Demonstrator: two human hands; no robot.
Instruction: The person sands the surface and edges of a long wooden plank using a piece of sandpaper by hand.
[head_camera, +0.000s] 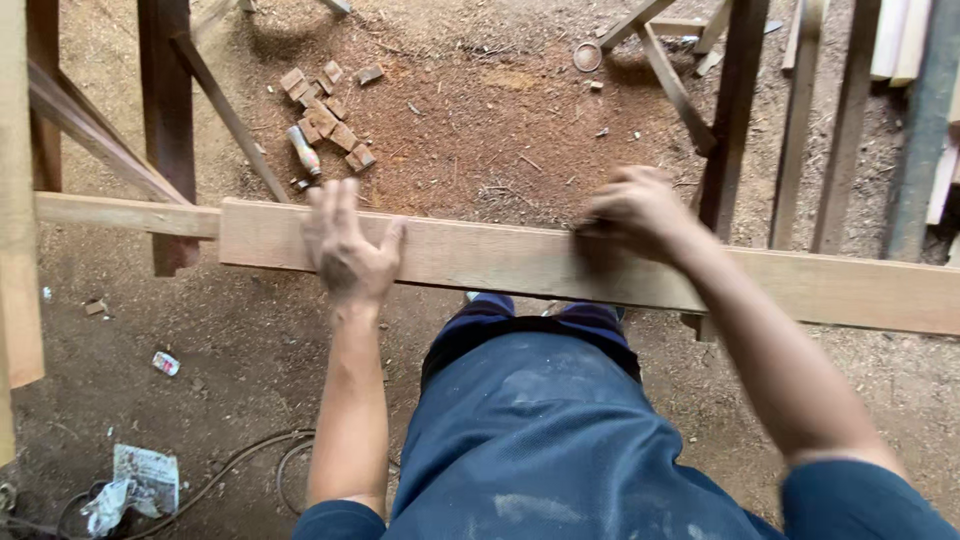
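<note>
Across the middle of the view, a long pale plank (520, 262) is lying level at about waist height in front of the person, its left end overlapping a narrower rail (125, 213) and its right end running out of the picture. The left hand (347, 250) is lying flat on the plank, fingers spread and palm down, gripping nothing; judging by that pose, it is pressing the wood to keep it from shifting. The right hand (632, 213) is sitting further along the same plank, blurred, its fingers curled over something small and dark against the wood; what that thing is cannot be told, though the hand is closed around it rather than open. The two hands are standing well apart, which looks like one steadying while the other is working the surface. Beyond the plank, on the sawdust-covered floor (480, 120), a heap of small wood blocks (325, 115) is lying beside a wooden-handled tool (304, 150), out of reach. Dark upright posts (168, 110) are standing behind, and crumpled paper (140, 485) and a cable (250, 460) are lying near the person's feet
</note>
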